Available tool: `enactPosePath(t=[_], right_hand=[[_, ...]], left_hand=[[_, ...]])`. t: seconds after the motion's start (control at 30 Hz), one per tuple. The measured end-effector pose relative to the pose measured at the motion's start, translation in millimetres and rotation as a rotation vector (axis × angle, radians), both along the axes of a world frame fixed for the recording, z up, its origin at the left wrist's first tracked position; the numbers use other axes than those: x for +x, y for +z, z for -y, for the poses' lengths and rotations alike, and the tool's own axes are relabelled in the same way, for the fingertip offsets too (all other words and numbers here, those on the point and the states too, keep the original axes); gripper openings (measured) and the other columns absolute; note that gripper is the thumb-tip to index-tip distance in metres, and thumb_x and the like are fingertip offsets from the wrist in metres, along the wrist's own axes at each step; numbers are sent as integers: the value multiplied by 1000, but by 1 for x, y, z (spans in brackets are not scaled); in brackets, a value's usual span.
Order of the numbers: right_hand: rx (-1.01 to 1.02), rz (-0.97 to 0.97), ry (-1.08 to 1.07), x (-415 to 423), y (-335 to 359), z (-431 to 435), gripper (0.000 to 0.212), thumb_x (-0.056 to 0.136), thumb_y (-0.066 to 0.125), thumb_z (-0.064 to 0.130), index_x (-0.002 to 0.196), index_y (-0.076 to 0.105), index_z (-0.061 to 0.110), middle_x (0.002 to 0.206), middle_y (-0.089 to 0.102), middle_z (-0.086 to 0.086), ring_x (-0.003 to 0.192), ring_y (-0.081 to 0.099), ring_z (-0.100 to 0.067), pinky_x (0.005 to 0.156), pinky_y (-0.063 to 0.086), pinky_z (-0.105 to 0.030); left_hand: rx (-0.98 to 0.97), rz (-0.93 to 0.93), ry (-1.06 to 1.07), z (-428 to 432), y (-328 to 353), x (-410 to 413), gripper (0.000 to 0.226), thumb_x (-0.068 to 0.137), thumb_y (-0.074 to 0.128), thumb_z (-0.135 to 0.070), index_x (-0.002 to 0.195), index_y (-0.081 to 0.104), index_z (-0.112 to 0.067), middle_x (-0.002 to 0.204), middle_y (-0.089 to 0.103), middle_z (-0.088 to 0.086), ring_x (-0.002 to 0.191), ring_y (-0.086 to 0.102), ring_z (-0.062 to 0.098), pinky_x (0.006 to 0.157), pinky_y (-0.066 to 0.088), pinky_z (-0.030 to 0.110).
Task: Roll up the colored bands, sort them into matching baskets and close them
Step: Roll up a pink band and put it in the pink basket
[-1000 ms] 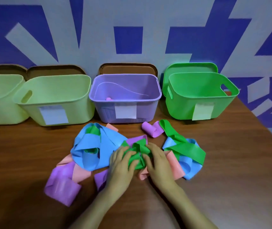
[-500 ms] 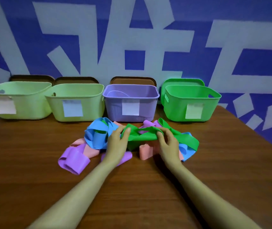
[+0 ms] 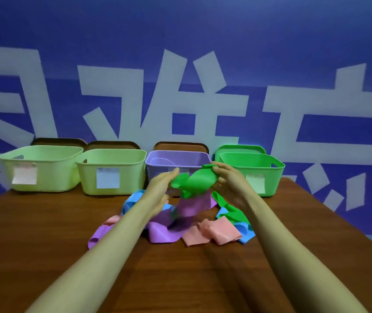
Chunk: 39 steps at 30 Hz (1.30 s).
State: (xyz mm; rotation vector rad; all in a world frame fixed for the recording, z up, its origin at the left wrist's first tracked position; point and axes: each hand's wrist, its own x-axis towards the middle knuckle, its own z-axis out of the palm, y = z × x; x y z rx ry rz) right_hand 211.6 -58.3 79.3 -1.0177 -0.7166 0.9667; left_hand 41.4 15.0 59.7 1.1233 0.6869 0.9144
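Gripping crumpled, floppy green band (image 3: 194, 182) with right hand (image 3: 228, 184)

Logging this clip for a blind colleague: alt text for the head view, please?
The right hand grips a crumpled green band, the left hand at its other end, above a pile of coloured bands on a wooden table. Four open baskets stand behind.

Brown table (image 3: 33, 233) meets blue wall (image 3: 203, 30), perhaps lettered.
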Motion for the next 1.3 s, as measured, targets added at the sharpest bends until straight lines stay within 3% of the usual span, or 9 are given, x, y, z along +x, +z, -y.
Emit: enactPosePath(t=[0.13, 0.27, 0.47, 0.7, 0.83, 0.9, 1.03, 1.17, 1.3], right_hand=[[-275, 525, 103, 8, -25, -5, 34, 94, 56, 7, 127, 50, 6, 95, 62, -8, 74, 60, -16, 65, 47, -27], [-650, 1404, 263, 10, -72, 5, 36, 83, 66, 20, 116, 63, 6, 113, 65, -13, 94, 60, -22, 78, 45, -29], [-497, 1576, 63, 22, -74, 4, 20, 82, 62, 10, 100, 70, 4, 105, 66, -17, 98, 60, -31, 72, 39, -31], [-6, 799, -85, 23, -3, 18, 15, 88, 63, 3, 99, 70, 11, 90, 69, -2, 66, 59, 7, 65, 47, -10], [157, 407, 41, 13, 20, 16, 17, 88, 60, 0, 95, 69, 13, 95, 71, 0, 80, 63, -11, 69, 53, -21], [193, 346, 106, 8, 24, 13, 20, 89, 56, -3, 98, 67, 11, 99, 71, -1, 82, 65, -11, 68, 54, -20], [253, 301, 166, 5, 29, 11, 31, 91, 46, -11, 104, 64, 10, 106, 70, 0, 79, 65, -8, 65, 54, -19], [172, 410, 74, 9, 28, 12, 31, 94, 42, -6, 103, 65, 13, 100, 71, 2, 65, 57, -10, 60, 47, -21], [19, 473, 108, 6, 26, 15, 22, 99, 47, 27, 104, 63, 12, 91, 67, -1, 47, 37, -9, 46, 24, -19]], left_hand=[[278, -532, 76, -9, -30, 6, 84, 75, 76, -30, 142, 30, -10, 130, 49, 10, 107, 53, 20, 82, 43, 27], [555, -854, -42, -13, -77, 12, 61, 71, 75, -36, 125, 57, -14, 131, 53, 10, 114, 53, 22, 93, 40, 25], [819, -1118, -187, -14, -100, 22, 44, 84, 64, -31, 124, 60, -13, 128, 58, 10, 116, 53, 25, 93, 40, 29], [765, -1057, -166, -10, -67, 21, 39, 99, 42, -37, 104, 64, -5, 110, 62, 19, 102, 56, 32, 83, 41, 34], [394, -395, -44, 5, -28, 20, 43, 96, 44, -48, 106, 67, -13, 106, 69, 6, 104, 62, 23, 94, 44, 34], [218, -112, -188, 14, -9, 21, 34, 95, 47, -44, 104, 65, -16, 97, 70, 1, 92, 65, 15, 89, 49, 30], [323, -73, -181, 25, 18, 14, 11, 89, 63, -21, 97, 65, -14, 78, 65, -3, 65, 61, 8, 54, 45, 17], [298, 84, -75, 10, 31, 4, 8, 92, 58, -16, 89, 65, -18, 73, 66, -7, 69, 62, 11, 73, 50, 29], [289, 154, -27, 4, 42, 0, 20, 99, 44, -11, 92, 60, -20, 71, 64, -10, 61, 56, 2, 57, 44, 16]])
